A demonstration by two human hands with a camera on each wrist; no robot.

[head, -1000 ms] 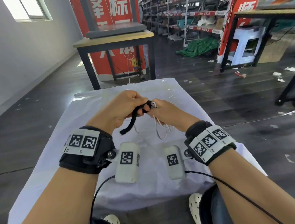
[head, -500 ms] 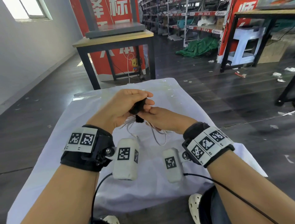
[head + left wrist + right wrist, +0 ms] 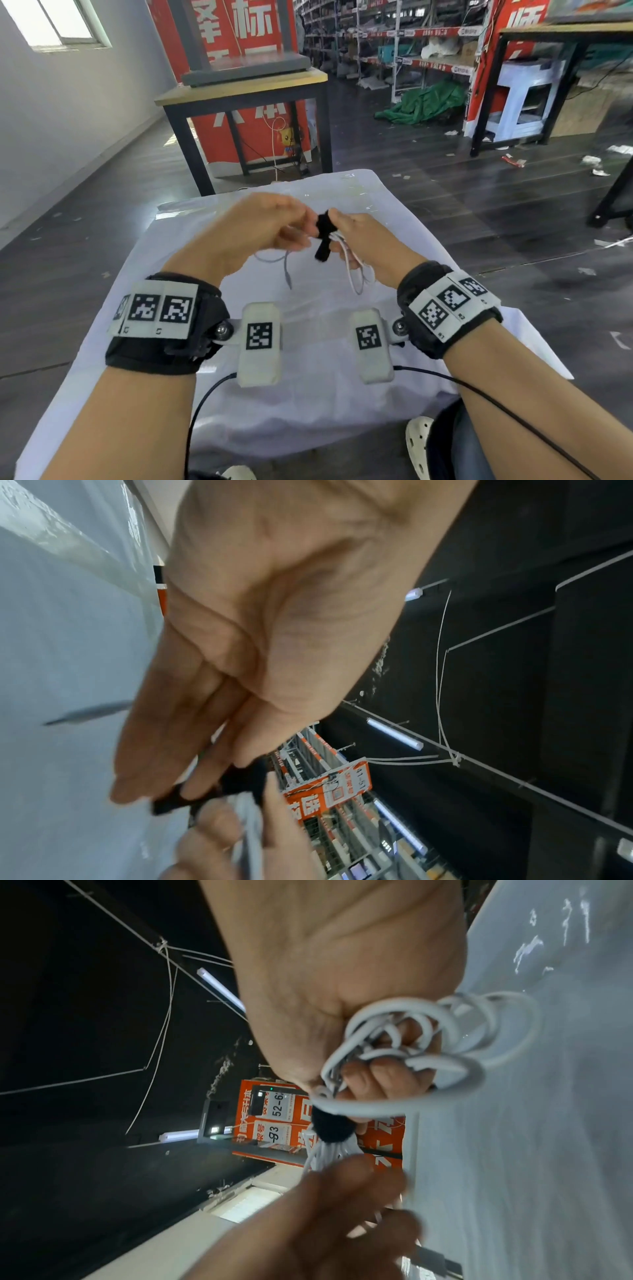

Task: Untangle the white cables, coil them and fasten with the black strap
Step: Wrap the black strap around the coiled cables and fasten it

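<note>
My right hand (image 3: 337, 233) grips a bundle of coiled white cables (image 3: 356, 274) above the table; the loops bulge out of the fist (image 3: 455, 1031). A black strap (image 3: 323, 236) is wound round the bundle just past the right fingers (image 3: 330, 1129), and its short tail hangs down free. My left hand (image 3: 308, 226) meets it from the left. In the left wrist view its thumb and nearly straight fingertips (image 3: 202, 788) close on the strap (image 3: 240, 780). One cable end (image 3: 287, 270) dangles below the left hand. The left hand is blurred.
A white cloth covers the table (image 3: 308, 394) under both hands; its edges fall away left, right and far. A black-framed wooden table (image 3: 246, 92) stands beyond on the dark floor. Shelving and a green tarp (image 3: 424, 106) lie further back.
The long strap tail that hung from my left hand is now wound round the bundle, leaving a short stub. Both hands have risen slightly, and the left hand has drawn back off the strap to its left side.
</note>
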